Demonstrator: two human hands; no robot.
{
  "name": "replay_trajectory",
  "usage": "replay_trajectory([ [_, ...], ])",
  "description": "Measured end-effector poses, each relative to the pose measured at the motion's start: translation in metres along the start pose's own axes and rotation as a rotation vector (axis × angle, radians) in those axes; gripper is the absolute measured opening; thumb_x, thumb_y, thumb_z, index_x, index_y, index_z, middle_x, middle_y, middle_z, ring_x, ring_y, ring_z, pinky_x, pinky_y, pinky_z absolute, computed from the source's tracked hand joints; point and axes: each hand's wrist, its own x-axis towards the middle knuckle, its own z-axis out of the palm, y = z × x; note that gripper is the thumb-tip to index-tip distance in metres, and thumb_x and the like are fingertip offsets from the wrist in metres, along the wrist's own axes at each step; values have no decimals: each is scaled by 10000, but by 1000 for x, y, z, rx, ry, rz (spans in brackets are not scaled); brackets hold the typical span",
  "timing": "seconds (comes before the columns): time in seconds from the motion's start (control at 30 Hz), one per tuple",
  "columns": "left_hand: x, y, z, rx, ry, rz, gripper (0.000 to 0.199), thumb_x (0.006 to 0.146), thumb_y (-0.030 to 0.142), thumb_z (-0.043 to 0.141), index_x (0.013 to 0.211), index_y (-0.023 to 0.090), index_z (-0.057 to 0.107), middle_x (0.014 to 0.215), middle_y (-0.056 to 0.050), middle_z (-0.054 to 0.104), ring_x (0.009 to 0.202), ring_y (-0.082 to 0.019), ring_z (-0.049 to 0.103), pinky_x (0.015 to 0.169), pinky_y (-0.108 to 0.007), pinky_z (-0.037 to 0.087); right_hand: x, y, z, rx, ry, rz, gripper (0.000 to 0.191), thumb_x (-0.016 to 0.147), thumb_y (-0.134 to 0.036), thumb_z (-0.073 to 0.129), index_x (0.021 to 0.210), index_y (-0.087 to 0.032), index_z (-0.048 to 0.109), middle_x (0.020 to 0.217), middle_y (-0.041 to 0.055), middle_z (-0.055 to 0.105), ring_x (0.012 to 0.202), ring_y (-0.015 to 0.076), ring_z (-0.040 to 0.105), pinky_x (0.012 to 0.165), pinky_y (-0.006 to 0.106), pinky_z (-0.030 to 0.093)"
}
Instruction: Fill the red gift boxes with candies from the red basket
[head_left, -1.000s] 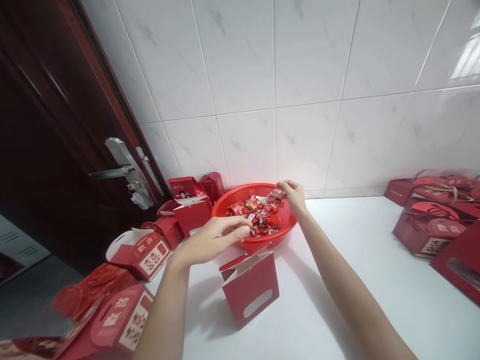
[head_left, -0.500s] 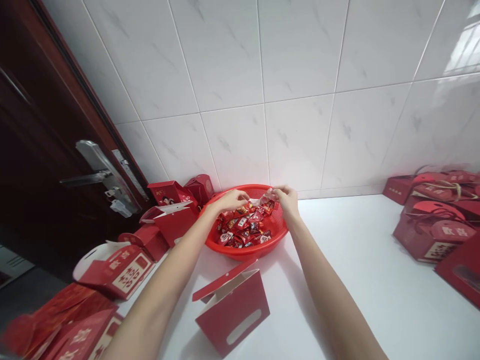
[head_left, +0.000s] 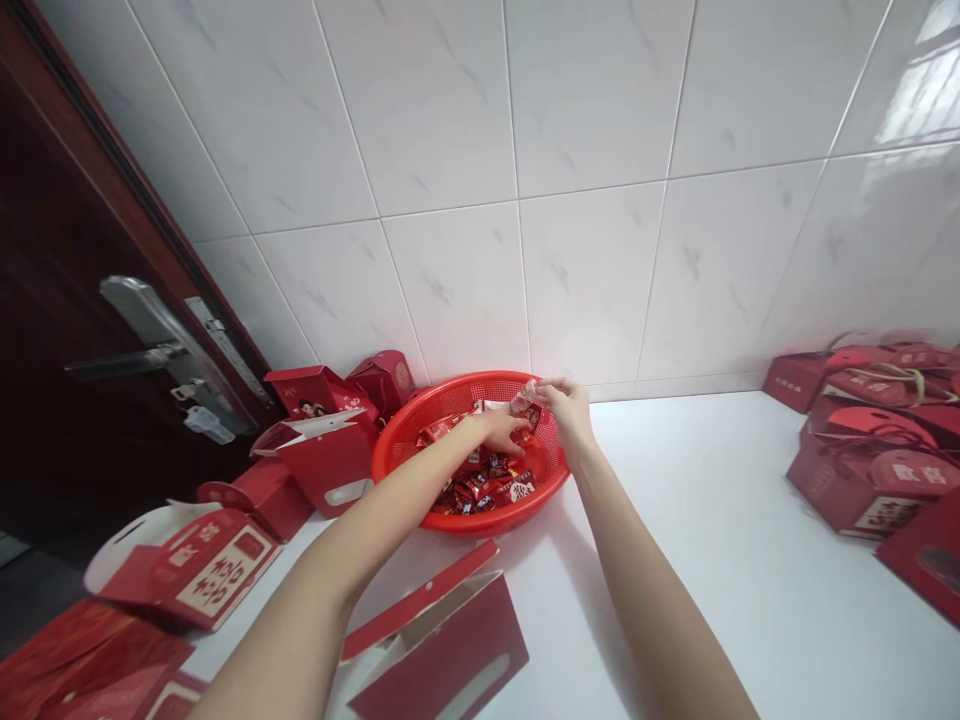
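A red plastic basket point(head_left: 388, 440) holds many wrapped candies point(head_left: 480, 492), mostly red. My left hand point(head_left: 499, 432) reaches down into it over the candies, fingers apart and curving downward; nothing shows clearly between them. At the basket's back right rim, my right hand point(head_left: 568, 408) pinches a candy in a clear, pinkish wrapper point(head_left: 524, 397). In front of the basket, between my forearms, stands a red gift box point(head_left: 450, 650) with its top open and an oval window in its side.
Red gift boxes point(head_left: 217, 570) line the left side, some with open tops. More red boxes point(head_left: 874, 470) cluster at the right on the white table point(head_left: 697, 520). A tiled wall point(head_left: 592, 270) rises behind, and a dark door with a metal handle point(head_left: 150, 350) is at left.
My left hand has moved right and down from the basket's back edge into the candies. My right hand stays near the rim, still pinching the clear wrapper. The view has shifted slightly.
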Motion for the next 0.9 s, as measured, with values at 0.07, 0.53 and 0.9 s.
replay_trajectory([
  [0.07, -5, 4, -6, -45, -76, -22, 395, 658, 287, 766, 1048, 236, 729, 1154, -73, 724, 1083, -299, 649, 939, -362, 502, 0, 1, 0, -11, 7, 0, 87, 573, -204, 640, 654, -177, 620, 652, 7, 637, 639, 147, 613, 611, 268, 480],
  [0.53, -32, -20, -30, -180, 23, -214, 235, 662, 140, 560, 825, 186, 723, 869, -39, 755, 798, -195, 695, 656, -232, 503, 0, 5, 3, -43, 47, 1, 97, 576, -214, 625, 659, -167, 638, 617, -12, 602, 596, 130, 550, 566, 258, 431],
  [0.9, -17, -22, -17, -124, -3, -218, 474, 709, 177, 594, 1160, 245, 722, 1022, -54, 774, 893, -214, 710, 697, -240, 527, -3, 1, 3, -53, 15, 20, 101, 572, -214, 610, 661, -177, 639, 600, -17, 596, 580, 131, 550, 556, 263, 446],
])
